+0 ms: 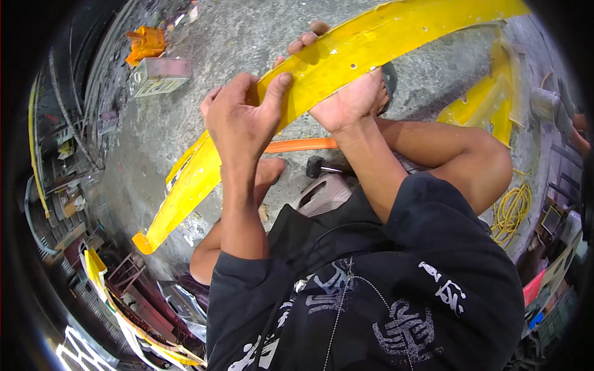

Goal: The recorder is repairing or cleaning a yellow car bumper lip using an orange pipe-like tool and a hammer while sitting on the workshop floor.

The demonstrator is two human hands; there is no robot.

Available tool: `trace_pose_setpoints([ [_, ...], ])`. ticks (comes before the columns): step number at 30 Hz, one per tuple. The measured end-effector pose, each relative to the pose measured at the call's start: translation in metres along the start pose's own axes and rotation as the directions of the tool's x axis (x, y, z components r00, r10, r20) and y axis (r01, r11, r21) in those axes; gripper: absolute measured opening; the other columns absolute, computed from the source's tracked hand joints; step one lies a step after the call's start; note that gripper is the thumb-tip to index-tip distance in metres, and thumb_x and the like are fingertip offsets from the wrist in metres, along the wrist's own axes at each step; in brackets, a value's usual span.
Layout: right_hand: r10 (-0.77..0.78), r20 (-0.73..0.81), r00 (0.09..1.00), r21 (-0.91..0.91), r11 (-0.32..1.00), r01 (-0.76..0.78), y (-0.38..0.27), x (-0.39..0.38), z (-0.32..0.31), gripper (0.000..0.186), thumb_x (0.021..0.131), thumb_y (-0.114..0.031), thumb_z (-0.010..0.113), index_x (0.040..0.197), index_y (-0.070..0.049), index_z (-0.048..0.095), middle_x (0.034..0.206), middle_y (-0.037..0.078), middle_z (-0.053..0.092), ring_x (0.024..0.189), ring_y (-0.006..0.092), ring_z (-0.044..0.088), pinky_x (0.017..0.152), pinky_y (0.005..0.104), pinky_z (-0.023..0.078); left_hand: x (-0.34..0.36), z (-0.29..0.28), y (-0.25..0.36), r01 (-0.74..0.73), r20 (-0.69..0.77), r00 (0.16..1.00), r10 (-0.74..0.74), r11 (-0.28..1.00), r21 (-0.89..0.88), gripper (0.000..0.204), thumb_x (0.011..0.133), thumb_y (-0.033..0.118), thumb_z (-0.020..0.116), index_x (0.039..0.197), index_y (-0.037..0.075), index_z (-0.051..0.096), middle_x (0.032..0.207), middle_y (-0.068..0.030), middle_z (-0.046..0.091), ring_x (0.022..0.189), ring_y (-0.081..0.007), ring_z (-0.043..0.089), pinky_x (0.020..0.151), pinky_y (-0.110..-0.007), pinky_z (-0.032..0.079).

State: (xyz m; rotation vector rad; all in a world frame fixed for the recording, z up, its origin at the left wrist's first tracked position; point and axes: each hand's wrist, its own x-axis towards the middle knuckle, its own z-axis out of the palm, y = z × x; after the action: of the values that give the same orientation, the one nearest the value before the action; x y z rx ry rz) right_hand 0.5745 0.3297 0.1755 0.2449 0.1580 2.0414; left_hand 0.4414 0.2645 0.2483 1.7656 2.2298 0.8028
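Note:
A long, curved yellow strip (383, 52), like a plastic body panel with small holes and scuffs, runs diagonally in front of me from lower left to upper right. My left hand (244, 114) grips its middle, thumb lying on the upper face and fingers around the edge. My right hand (349, 102) is closed around it from beneath, palm up, with fingertips showing past the far edge. Under the strip, an orange bar-like piece (303, 145) lies near my foot. Close to it is a hammer (315, 166) with a black head.
Another yellow panel piece (461, 111) lies on the concrete floor at right, above a coiled yellow cable (512, 213). At upper left stand a rectangular tin (162, 75) and an orange-stained object (146, 43). A grey stool-like plastic piece (325, 195) is between my legs. Clutter lines both sides.

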Motion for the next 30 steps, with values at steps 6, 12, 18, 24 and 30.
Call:
trace_pose_setpoints([
  [6, 0.028, 0.067, 0.997, -0.014, 1.0, -0.028, 0.003, -0.001, 0.004, 0.076, 0.095, -0.068, 0.036, 0.127, -0.003, 0.06, 0.109, 0.013, 0.068, 0.111, 0.0326, 0.061, 0.107, 0.0524, 0.045, -0.004, 0.002, -0.001, -0.059, -0.123, 0.99, 0.063, 0.997, 0.043, 0.046, 0.096, 0.044, 0.068, 0.071, 0.007, 0.061, 0.058, -0.0072, 0.057, 0.058, -0.0276, 0.055, 0.098, -0.045, 0.04],
  [12, 0.019, 0.041, 0.999, -0.002, 1.0, -0.019, -0.003, -0.003, 0.016, 0.075, 0.095, -0.067, 0.037, 0.124, -0.002, 0.06, 0.109, 0.015, 0.067, 0.107, 0.0339, 0.062, 0.104, 0.0525, 0.047, -0.003, -0.004, 0.005, -0.066, -0.05, 0.997, 0.063, 0.996, -0.065, 0.038, 0.088, 0.041, 0.076, 0.076, 0.006, 0.067, 0.062, -0.0098, 0.06, 0.061, -0.0287, 0.059, 0.091, -0.043, 0.045],
  [18, 0.033, 0.124, 0.992, -0.039, 0.999, -0.028, 0.016, -0.006, 0.009, 0.071, 0.097, -0.066, 0.039, 0.128, -0.004, 0.057, 0.115, 0.014, 0.065, 0.113, 0.0313, 0.06, 0.11, 0.0514, 0.043, -0.004, -0.017, 0.011, 0.137, 0.016, 0.99, -0.137, 0.99, -0.031, 0.05, 0.08, 0.045, 0.084, 0.064, 0.005, 0.058, 0.057, -0.0082, 0.055, 0.058, -0.0283, 0.055, 0.078, -0.041, 0.047],
  [24, 0.011, 0.115, 0.993, -0.029, 1.0, -0.008, 0.022, -0.008, 0.013, 0.073, 0.099, -0.063, 0.033, 0.132, -0.002, 0.056, 0.122, 0.016, 0.065, 0.12, 0.0347, 0.06, 0.112, 0.0517, 0.043, -0.004, -0.015, 0.0, -0.007, -0.11, 0.994, 0.013, 0.999, 0.05, 0.058, 0.083, 0.053, 0.081, 0.062, 0.007, 0.051, 0.054, -0.0047, 0.044, 0.056, -0.0259, 0.047, 0.086, -0.04, 0.044],
  [30, 0.041, 0.066, 0.997, -0.069, 0.997, -0.037, 0.032, -0.011, 0.019, 0.072, 0.101, -0.058, 0.033, 0.136, 0.001, 0.055, 0.129, 0.018, 0.063, 0.13, 0.0373, 0.056, 0.114, 0.0522, 0.042, -0.007, -0.023, -0.021, -0.004, -0.099, 0.995, 0.01, 0.998, 0.055, 0.06, 0.092, 0.048, 0.075, 0.061, 0.006, 0.044, 0.054, -0.0036, 0.04, 0.057, -0.0232, 0.042, 0.086, -0.039, 0.043],
])
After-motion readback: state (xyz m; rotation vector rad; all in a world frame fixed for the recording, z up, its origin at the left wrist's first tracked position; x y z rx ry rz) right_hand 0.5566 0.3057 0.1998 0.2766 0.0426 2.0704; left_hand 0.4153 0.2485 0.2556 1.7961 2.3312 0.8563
